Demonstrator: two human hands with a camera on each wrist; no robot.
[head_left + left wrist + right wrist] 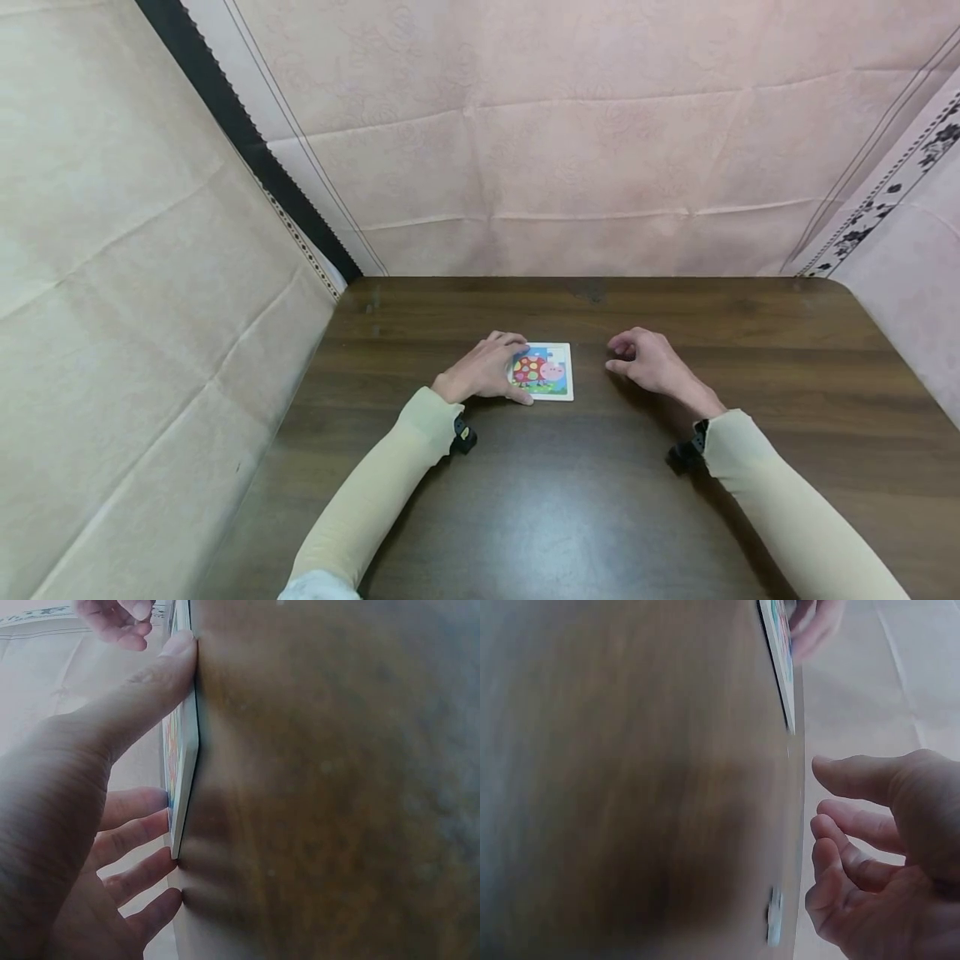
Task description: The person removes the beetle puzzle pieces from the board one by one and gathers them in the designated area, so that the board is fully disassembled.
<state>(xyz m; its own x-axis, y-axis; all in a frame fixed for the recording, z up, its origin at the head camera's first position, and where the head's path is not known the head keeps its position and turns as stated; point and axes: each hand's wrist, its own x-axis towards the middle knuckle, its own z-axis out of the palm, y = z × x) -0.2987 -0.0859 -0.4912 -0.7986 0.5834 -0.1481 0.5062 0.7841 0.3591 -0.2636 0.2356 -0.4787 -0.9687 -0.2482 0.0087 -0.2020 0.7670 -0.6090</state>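
Note:
A small square jigsaw puzzle (542, 373) with a white frame lies flat on the table, its picture showing a red spotted ladybird. My left hand (489, 367) holds it from the left, thumb along the near edge and fingers spread toward the far side. In the left wrist view the thumb (154, 686) lies over the puzzle's edge. To the right of the puzzle and apart from it, my right hand (648, 360) hovers low over the table, fingers loosely bent with nothing between them. A small flat piece (775, 919) lies on the table near the right fingers.
The brown wooden table (555, 483) has rounded far corners. Pale cloth (585, 167) hangs behind it, and more cloth (135, 333) drops along the left side. Each wrist carries a small black camera.

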